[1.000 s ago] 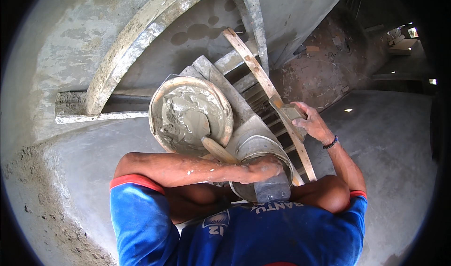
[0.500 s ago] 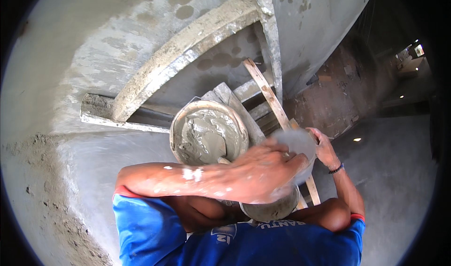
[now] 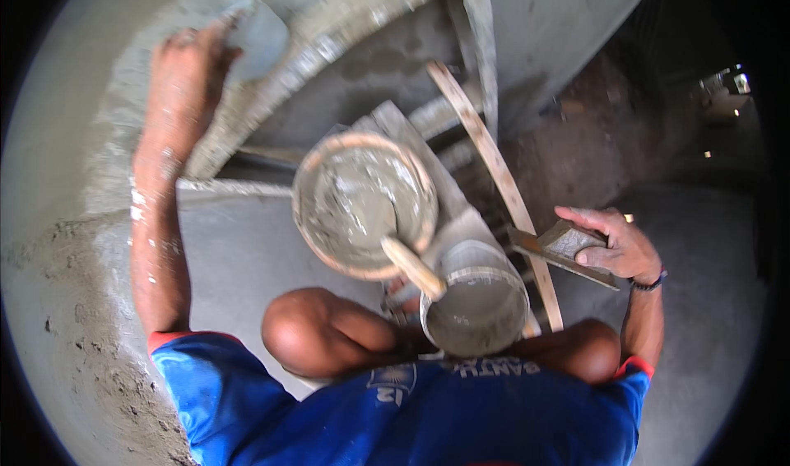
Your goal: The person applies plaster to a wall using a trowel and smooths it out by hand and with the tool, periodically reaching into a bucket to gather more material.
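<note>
My left hand [image 3: 188, 71] is raised against the grey plastered wall [image 3: 66, 112] at upper left, gripping a blurred bluish-grey piece, perhaps plastic [image 3: 255, 38]. My right hand [image 3: 613, 248] grips a mud-coated float [image 3: 559, 248] beside a long wooden batten [image 3: 498, 162]. Between my arms stands a round bucket of grey mortar [image 3: 333, 199] with a wooden-handled trowel [image 3: 411, 264] resting in it. Below it is a smaller bucket [image 3: 473, 318] holding grey water.
A curved concrete rib [image 3: 329, 42] and an upright strut [image 3: 477, 38] frame a recess above the mortar bucket. The buckets stand on boards [image 3: 444, 194] over slatted gaps. A debris-strewn floor [image 3: 592, 129] shows at upper right; my bent knees [image 3: 309, 326] flank the smaller bucket.
My left hand has risen from the smaller bucket to the upper-left wall with the bluish-grey piece. My right hand and float have moved a little down and to the right.
</note>
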`<act>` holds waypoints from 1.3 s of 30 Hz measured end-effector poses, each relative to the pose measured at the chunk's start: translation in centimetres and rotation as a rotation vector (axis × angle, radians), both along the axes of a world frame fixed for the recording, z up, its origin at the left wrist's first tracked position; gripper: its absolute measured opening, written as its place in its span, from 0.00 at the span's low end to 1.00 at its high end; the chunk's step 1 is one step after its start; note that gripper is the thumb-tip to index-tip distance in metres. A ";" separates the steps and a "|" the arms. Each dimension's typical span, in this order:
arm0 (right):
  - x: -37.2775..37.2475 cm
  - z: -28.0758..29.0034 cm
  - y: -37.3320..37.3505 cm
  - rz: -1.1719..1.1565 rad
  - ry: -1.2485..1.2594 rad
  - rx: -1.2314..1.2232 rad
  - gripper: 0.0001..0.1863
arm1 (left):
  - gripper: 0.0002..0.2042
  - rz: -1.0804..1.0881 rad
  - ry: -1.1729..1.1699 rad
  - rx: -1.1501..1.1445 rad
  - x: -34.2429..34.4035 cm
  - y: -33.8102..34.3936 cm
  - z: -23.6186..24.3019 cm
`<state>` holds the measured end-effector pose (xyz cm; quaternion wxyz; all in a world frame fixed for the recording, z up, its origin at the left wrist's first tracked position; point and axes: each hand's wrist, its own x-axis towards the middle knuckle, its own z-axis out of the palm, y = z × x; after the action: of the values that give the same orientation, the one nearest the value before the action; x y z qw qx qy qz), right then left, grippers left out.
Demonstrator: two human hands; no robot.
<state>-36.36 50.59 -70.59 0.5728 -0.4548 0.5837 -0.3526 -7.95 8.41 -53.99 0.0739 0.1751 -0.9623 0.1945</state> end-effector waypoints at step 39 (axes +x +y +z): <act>20.2 -14.0 -2.0 0.828 0.518 -0.594 0.11 | 0.22 -0.502 0.519 0.091 -22.1 4.4 -2.5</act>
<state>-16.13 48.55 -84.63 0.3488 -0.8587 0.3541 -0.1247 -30.04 12.82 -56.46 0.3531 -0.0198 -0.9323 0.0762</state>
